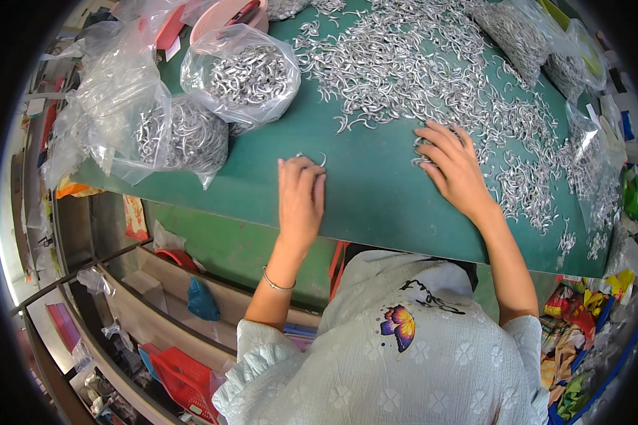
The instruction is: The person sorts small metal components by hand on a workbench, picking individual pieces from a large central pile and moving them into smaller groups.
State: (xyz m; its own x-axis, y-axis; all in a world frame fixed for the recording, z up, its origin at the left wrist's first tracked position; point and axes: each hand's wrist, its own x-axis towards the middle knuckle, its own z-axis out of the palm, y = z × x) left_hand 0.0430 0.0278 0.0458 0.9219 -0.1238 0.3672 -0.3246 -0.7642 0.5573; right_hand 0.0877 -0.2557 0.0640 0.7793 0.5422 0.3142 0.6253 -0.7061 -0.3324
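Observation:
Small curved silver metal pieces (pixel 397 64) lie in a wide loose pile across the green tabletop (pixel 376 191). My left hand (pixel 301 198) rests on the table left of the pile, fingers curled and pressed together. A glint of silver shows at its fingertips, but what they hold is hidden. One single curved metal piece (pixel 323 159) lies just beside those fingers. At the near edge of the pile, my right hand (pixel 455 170) is open, its fingers spread. A few pieces show under and beside its fingertips; the palm side is out of sight.
An open clear bag (pixel 259 78) of pieces stands at the far left, beside another filled bag (pixel 184 134). Behind it is a pink basin (pixel 223 18). More filled bags (pixel 510 42) lie at the far right. Below the table's left edge are shelving (pixel 163 312) and a red basket (pixel 184 382).

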